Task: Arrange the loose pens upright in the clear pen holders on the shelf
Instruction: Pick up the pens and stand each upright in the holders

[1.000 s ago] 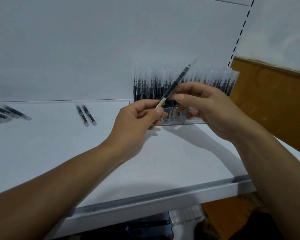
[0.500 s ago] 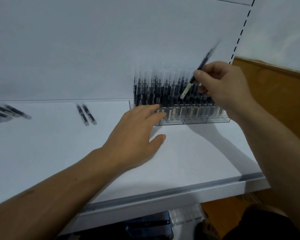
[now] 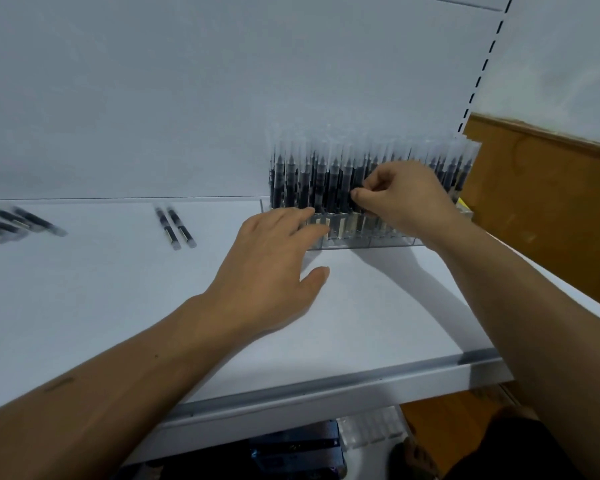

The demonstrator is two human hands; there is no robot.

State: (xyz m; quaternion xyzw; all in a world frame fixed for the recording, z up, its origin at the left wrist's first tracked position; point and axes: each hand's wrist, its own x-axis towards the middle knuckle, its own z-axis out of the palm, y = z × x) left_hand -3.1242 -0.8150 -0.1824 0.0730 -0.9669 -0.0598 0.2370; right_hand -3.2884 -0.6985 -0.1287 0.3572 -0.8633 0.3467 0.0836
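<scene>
Our right hand (image 3: 400, 199) pinches a pen in the holder (image 3: 347, 237); left hand (image 3: 274, 268) rests released. Loose pens (image 3: 175, 228) at ten o'clock look light, stiff, slippery; pinch mid-barrel.

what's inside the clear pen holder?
The clear pen holder is packed with upright dark pens with clear caps. The right hand covers the middle-right pens; whether it grips one is hidden.

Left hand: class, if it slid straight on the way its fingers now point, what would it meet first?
The left hand points toward the clear pen holder. Its fingertips already seem to be at the holder's front wall, so that comes first, though depth is hard to judge.
</scene>
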